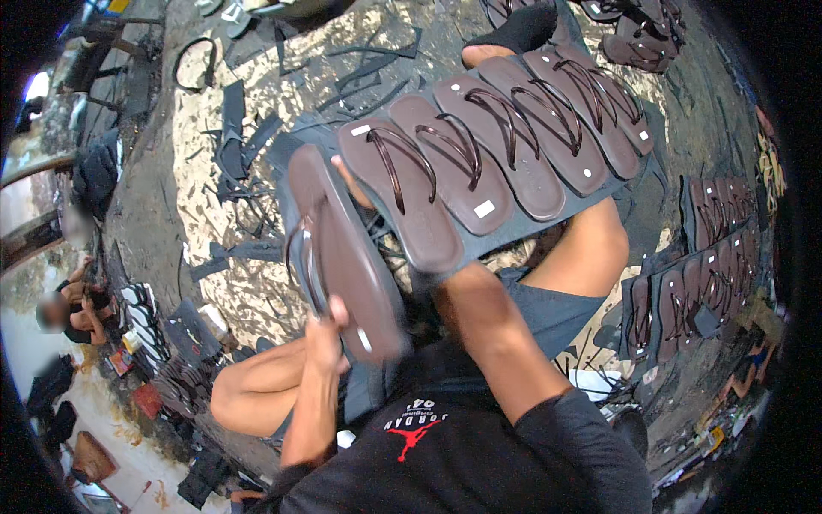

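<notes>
My left hand (327,336) grips a brown flip-flop (355,265) by its near end, with the thumb over the edge. This flip-flop is tilted, its straps facing left, and a small white label shows near my hand. To its right, several brown flip-flops (419,236) with glossy dark straps lie side by side on a dark grey sheet (505,248) across my lap. My right forearm (505,343) reaches up to the sheet's near edge; the hand is hidden beneath. A bit of skin (353,184) shows at the row's left edge; I cannot tell whether it is fingers or toes.
Dark strips and offcuts (235,141) are scattered over a pale, worn floor covering (201,128). More rows of brown flip-flops (698,300) lie at the right, with a pile (642,43) at the far right. Another person (81,308) sits at the far left.
</notes>
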Tool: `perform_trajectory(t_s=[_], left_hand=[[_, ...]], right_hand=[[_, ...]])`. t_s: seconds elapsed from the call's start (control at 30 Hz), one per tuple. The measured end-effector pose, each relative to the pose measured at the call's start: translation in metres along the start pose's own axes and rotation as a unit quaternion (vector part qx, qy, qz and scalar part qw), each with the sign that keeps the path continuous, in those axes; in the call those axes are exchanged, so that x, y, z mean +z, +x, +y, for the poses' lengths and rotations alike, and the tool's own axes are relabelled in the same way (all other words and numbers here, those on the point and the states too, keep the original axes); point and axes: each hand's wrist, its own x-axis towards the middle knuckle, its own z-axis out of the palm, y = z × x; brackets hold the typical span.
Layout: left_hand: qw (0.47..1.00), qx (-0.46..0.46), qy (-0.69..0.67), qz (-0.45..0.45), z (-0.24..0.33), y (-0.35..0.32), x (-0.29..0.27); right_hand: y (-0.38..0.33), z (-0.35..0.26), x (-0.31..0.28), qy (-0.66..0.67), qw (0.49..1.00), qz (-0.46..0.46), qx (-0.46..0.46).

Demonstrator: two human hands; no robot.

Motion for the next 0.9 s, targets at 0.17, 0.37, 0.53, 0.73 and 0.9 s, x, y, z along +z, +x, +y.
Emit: perform_trajectory(t_s=[0.17, 0.37, 0.53, 0.73, 0.9], left_hand=[[0.981, 0.135, 0.111, 0.083, 0.003, -0.092, -0.062], [0.97, 0.221, 0.097, 0.011, 0.016, -0.154, -0.101], [0.953, 0.275, 0.129, -0.015, 0.091, -0.16, -0.046], [0.955, 0.239, 0.164, 0.061, 0.07, -0.159, -0.059], [0.975, 0.176, 0.127, 0.05, 0.058, -0.144, -0.067]], right_hand=[[-0.066, -0.077, 0.057, 0.181, 0.954, -0.18, 0.154], [-0.143, -0.183, 0.06, 0.129, 0.947, -0.291, 0.034], [-0.203, -0.201, 0.05, -0.045, 0.941, -0.303, -0.142], [-0.232, -0.18, 0.017, -0.208, 0.936, -0.202, -0.201], [-0.238, -0.1, -0.017, -0.366, 0.873, -0.192, -0.258]])
